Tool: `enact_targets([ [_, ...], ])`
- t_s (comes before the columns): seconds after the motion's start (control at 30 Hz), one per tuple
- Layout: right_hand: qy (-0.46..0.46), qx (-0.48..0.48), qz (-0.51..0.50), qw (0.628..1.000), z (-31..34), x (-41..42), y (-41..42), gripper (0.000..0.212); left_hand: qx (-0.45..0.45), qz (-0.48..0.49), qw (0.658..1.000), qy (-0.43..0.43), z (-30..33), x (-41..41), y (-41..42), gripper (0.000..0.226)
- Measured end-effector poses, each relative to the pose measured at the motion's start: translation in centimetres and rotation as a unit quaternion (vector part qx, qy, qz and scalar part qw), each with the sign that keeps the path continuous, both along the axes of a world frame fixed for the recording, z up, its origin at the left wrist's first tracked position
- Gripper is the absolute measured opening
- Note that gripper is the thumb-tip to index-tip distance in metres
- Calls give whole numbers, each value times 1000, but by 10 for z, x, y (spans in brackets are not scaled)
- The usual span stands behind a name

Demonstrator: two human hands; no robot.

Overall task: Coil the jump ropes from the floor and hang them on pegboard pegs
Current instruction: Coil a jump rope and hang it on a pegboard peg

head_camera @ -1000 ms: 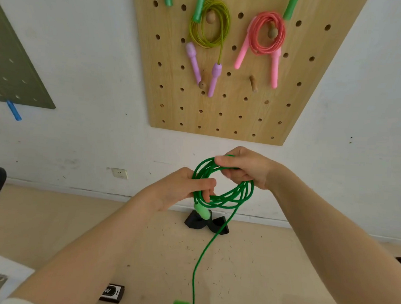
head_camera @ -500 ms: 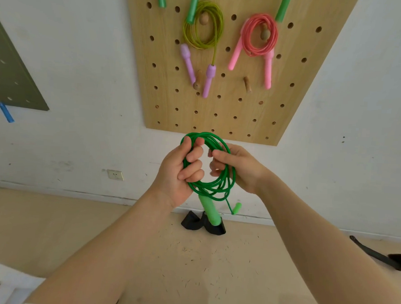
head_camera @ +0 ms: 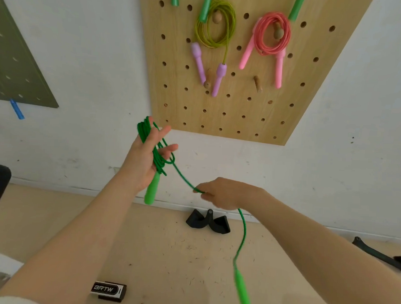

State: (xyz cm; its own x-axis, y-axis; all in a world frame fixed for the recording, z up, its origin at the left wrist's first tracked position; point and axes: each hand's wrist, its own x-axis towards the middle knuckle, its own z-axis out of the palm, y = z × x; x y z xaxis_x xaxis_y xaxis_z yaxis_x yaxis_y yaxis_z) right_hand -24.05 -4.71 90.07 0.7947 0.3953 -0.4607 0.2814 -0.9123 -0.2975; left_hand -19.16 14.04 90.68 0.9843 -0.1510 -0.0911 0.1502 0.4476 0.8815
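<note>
Left hand (head_camera: 145,158) fingers spread, green rope (head_camera: 158,159) looped round them; right hand (head_camera: 225,195) pinches the tail—feed it evenly, keeping loops snug.

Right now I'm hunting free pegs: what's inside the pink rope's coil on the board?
A wooden peg shows through the pink rope coil's middle, carrying it against the pegboard. Where the peg enters the board is covered by the loops.

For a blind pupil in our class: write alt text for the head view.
A person's left hand holds a coiled green jump rope while the right hand pinches its loose end. Two coiled ropes already hang on the wooden pegboard above.
</note>
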Motion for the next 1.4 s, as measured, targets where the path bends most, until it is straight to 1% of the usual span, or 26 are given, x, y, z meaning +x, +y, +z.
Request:
enact_targets([
  [0.03, -11, -12, 33, 999, 5, -2, 11, 34, 77, -6, 997, -14, -4, 1, -1, 45],
  [0.07, -26, -4, 59, 998, 10, -4, 22, 34, 145, -15, 989, -27, -6, 0, -3, 43],
  [0.13, -51, 54, 93, 993, 23, -6, 38, 29, 254, -43, 965, -46, -12, -1, -6, 47],
  [0.2, -80, 125, 93, 985, 38, -4, 44, 22, 361, -72, 927, -68, -17, -5, -8, 49],
  [0.23, -106, 152, 81, 979, 46, -2, 43, 18, 393, -90, 912, -79, -19, -7, -8, 50],
  [0.27, -135, 174, 58, 974, 53, 2, 40, 16, 398, -111, 907, -84, -21, -10, -6, 51],
  [0.37, -203, 243, -68, 946, 68, 15, 16, 16, 355, -190, 912, -72, -20, -20, -5, 48],
  [0.5, -247, 338, -202, 886, 65, 26, -15, 15, 234, -305, 922, -47, -5, -31, -15, 65],
  [0.6, -231, 386, -251, 857, 51, 29, -28, 18, 112, -390, 910, -90, 6, -33, -26, 70],
  [0.67, -207, 415, -268, 845, 40, 28, -32, 26, 30, -403, 908, -113, 13, -30, -30, 71],
  [0.7, -193, 416, -272, 846, 35, 26, -32, 31, -8, -398, 910, -116, 15, -27, -32, 67],
  [0.73, -181, 402, -269, 856, 30, 24, -32, 36, -41, -383, 915, -117, 19, -26, -35, 62],
  [0.77, -169, 374, -255, 875, 24, 21, -30, 38, -65, -356, 925, -115, 22, -24, -38, 55],
  [0.87, -132, 230, -178, 948, 10, 11, -27, 31, -82, -200, 974, -71, 34, -15, -46, 36],
  [0.9, -113, 197, -156, 961, 7, 8, -26, 30, -80, -147, 985, -52, 37, -10, -49, 29],
  [0.97, -56, 172, -128, 975, 8, 1, -22, 31, -35, -68, 997, -26, 38, 0, -53, 19],
  [1.0, -42, 146, -99, 984, 10, -2, -18, 30, 19, -43, 999, -25, 37, 3, -56, 19],
  [1.03, -45, 109, -59, 991, 12, -4, -14, 25, 87, -23, 995, -32, 34, 4, -58, 18],
  [1.1, -77, 42, 7, 996, 15, -7, -8, 10, 206, -9, 977, -57, 31, 1, -66, 14],
  [1.13, -98, 19, 24, 995, 20, -10, -5, 18, 243, -9, 967, -70, 29, -1, -70, 18],
  [1.17, -119, 3, 36, 992, 24, -10, -4, 21, 261, -11, 962, -79, 29, -3, -72, 22],
  [1.23, -155, -5, 30, 987, 34, -9, -8, 17, 274, -16, 956, -100, 28, -6, -75, 23],
  [1.27, -165, -3, 22, 986, 39, -9, -11, 20, 287, -15, 951, -114, 26, -5, -76, 20],
  [1.33, -185, 4, 13, 983, 49, -8, -18, 25, 312, -13, 939, -140, 24, -3, -75, 7],
  [1.37, -202, 0, 17, 979, 54, -8, -21, 25, 322, -16, 935, -148, 23, -1, -75, 6],
  [1.4, -219, -11, 25, 975, 57, -7, -24, 25, 329, -20, 932, -150, 22, 0, -75, 9],
])
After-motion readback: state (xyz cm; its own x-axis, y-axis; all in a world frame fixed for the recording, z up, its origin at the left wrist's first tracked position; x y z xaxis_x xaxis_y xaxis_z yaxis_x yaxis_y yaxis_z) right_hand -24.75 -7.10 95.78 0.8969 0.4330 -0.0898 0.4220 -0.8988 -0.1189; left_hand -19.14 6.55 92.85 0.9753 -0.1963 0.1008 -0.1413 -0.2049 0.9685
